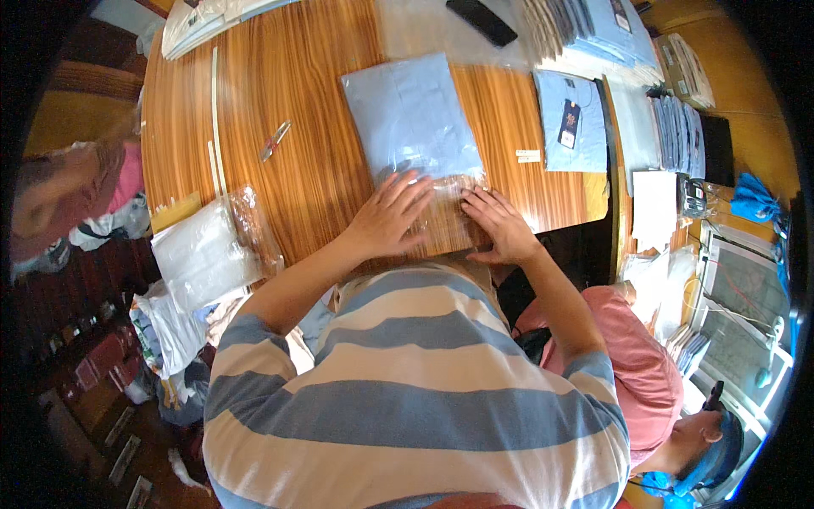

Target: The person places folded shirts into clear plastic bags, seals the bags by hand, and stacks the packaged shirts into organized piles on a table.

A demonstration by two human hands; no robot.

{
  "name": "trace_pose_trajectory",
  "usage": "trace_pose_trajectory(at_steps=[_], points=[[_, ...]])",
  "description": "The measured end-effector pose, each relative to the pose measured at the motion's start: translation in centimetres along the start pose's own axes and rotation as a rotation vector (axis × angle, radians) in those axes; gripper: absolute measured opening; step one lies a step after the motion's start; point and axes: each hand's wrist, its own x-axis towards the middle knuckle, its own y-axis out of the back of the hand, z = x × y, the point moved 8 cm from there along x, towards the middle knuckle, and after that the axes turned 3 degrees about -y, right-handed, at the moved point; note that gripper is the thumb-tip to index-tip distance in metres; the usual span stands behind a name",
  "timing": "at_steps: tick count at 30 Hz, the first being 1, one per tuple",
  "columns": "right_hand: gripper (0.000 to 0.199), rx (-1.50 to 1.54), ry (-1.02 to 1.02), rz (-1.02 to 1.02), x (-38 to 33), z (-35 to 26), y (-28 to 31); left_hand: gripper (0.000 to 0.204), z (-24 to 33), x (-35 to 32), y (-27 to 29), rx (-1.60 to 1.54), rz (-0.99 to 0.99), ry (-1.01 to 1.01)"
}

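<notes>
A folded light blue shirt point(414, 114) lies in a clear plastic bag point(447, 212) on the wooden table, its loose end toward me. My left hand point(392, 214) rests on the left side of that end, fingers spread with the tips at the shirt's near edge. On the right side, my right hand point(502, 225) lies on or just beside the plastic, its fingers stretched out. Neither hand grips anything. Light glares off the plastic between them.
A small cutter point(275, 141) and a stack of clear bags point(212, 250) are to the left. Another folded blue shirt with a dark tag point(570, 125) lies right; a black phone-like object point(482, 21) is at the back. A person in a pink shirt point(627, 373) is close on my right.
</notes>
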Motion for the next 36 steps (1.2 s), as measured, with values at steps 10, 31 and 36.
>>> trace_pose_trajectory(at_steps=[10, 31, 36], points=[[0.044, -0.028, 0.140, 0.138, -5.1, -0.5, -4.3, 0.052, 2.8, -9.8, -3.4, 0.212, -0.134, -0.036], [0.025, 0.888, -0.597, 0.810, 6.3, 6.8, -3.8, 0.024, -10.2, -4.2, -1.2, -0.787, 0.805, 1.027], [0.025, 0.602, -0.705, 0.710, 7.2, 7.4, -2.8, 0.018, -8.2, -3.8, 1.4, -0.126, 0.773, 0.805]])
